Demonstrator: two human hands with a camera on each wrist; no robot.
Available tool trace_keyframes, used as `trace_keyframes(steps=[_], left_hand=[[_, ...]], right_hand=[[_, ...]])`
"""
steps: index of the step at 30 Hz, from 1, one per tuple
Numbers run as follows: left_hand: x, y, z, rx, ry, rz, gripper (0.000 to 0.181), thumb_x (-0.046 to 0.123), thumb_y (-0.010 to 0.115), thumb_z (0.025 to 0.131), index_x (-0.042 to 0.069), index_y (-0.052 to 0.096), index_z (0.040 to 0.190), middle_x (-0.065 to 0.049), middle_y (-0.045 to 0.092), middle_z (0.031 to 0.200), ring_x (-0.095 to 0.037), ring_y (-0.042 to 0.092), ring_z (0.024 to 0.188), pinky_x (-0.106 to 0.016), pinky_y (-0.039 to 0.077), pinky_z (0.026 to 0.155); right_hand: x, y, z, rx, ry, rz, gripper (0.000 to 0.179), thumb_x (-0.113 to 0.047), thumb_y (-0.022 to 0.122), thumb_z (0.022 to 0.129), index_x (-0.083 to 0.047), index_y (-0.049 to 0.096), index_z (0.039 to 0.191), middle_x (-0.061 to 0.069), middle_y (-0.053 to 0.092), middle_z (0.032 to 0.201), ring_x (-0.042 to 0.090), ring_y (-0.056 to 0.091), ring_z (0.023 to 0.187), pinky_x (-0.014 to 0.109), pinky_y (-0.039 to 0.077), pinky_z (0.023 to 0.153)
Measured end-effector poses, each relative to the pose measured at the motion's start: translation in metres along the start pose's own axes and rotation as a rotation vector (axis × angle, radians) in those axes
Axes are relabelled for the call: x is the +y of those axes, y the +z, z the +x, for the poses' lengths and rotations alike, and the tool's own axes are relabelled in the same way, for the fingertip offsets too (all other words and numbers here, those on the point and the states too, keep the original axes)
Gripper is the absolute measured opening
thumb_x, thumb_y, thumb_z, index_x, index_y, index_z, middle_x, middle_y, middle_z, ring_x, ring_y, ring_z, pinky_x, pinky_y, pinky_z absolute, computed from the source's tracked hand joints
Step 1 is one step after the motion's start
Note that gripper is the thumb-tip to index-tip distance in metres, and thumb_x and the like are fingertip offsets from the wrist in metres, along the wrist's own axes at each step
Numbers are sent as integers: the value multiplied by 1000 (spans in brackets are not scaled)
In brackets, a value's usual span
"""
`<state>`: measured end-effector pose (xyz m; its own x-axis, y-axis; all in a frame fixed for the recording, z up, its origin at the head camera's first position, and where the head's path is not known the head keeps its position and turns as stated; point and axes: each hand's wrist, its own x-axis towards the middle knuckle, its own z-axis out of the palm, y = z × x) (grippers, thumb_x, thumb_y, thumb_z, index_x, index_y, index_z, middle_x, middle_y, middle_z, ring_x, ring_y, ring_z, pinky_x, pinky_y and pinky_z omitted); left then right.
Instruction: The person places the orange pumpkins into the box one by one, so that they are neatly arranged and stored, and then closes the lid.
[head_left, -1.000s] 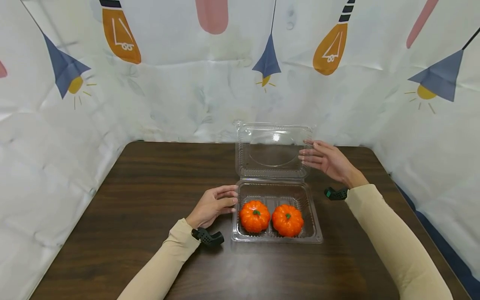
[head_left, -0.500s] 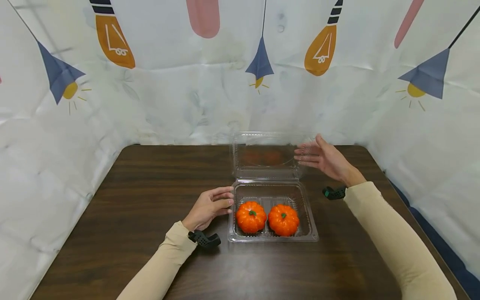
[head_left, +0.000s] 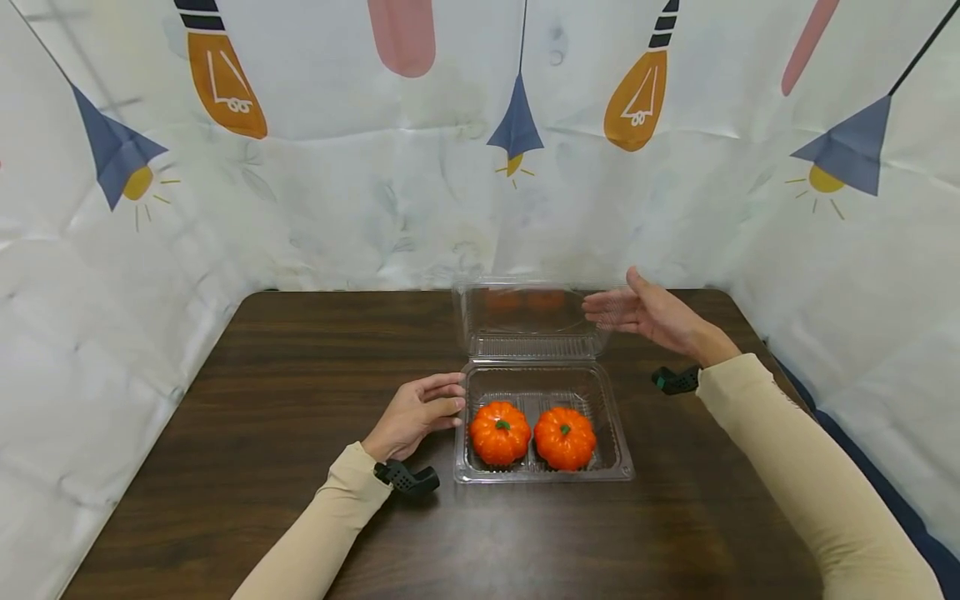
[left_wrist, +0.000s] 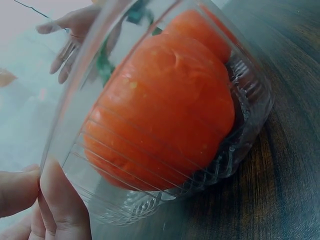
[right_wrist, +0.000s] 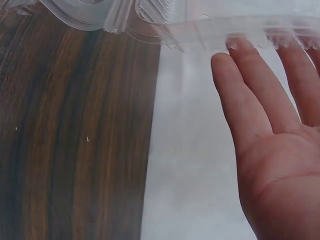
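Note:
A clear plastic clamshell box (head_left: 622,467) sits on the table with its hinged lid (head_left: 536,346) raised at the back. Inside the base, side by side, are two small orange pumpkins with green stems, the left pumpkin (head_left: 500,434) and the right pumpkin (head_left: 565,439). My left hand (head_left: 415,414) is at the base's left side; in the left wrist view its thumb (left_wrist: 62,200) and a finger pinch the rim. Behind the lid's right part is my right hand (head_left: 660,318), fingers straight and thumb up, the fingertips seen through the plastic. In the right wrist view those fingertips (right_wrist: 240,44) meet the lid's edge.
The dark wood-grain table (head_left: 315,350) extends around the box. A white cloth backdrop (head_left: 337,208) printed with lamps and bulbs hangs behind and at both sides. Each wrist wears a dark band, such as the left band (head_left: 407,477).
The lid has swung and looks shorter in the head view, with the pumpkins' reflections now showing in it. My right hand turned, thumb lifting away from the lid; my left hand stayed at the rim.

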<state>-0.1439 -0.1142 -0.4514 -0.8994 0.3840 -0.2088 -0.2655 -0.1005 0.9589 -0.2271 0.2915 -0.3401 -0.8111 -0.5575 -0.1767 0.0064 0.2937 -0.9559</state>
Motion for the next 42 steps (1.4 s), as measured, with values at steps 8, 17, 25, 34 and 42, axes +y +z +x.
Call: trace_keyframes(steps=[8,17,25,34,42], left_hand=[[0,0,0,-9,3,-5,58,2,67,97,-7,45,150,-1,61,113,-8,67,87,-24,65,79],[-1,-1,0,-10,5,0,58,2,67,97,-6,46,150,-6,60,117,-9,67,88,-24,65,80],[-1,-1,0,-14,17,12,58,3,68,97,-6,46,150,-6,61,118,-8,68,89,-23,64,81],[-2,-2,0,-12,24,1,58,3,67,97,-7,45,150,-6,60,118,-8,67,88,-22,64,80],[-2,-1,0,-20,20,-9,58,4,67,98,-5,45,151,-9,59,121,-9,67,90,-23,64,81]], right_hand=[[-12,-1,-7,-96,14,-146,96,-70,6,103,3,44,154,22,45,159,19,53,144,30,46,119],[-21,4,-12,-108,21,-230,80,-61,17,109,-2,51,151,19,47,158,33,47,148,66,28,124],[-25,2,-21,-17,171,-324,74,-52,33,111,11,47,148,29,13,171,53,8,158,75,16,124],[-24,11,-29,-17,135,-521,71,-51,33,109,2,40,157,33,43,156,53,42,146,69,41,115],[-17,20,-35,-125,-19,-542,52,-34,31,114,-10,43,158,18,39,165,46,40,150,57,48,108]])
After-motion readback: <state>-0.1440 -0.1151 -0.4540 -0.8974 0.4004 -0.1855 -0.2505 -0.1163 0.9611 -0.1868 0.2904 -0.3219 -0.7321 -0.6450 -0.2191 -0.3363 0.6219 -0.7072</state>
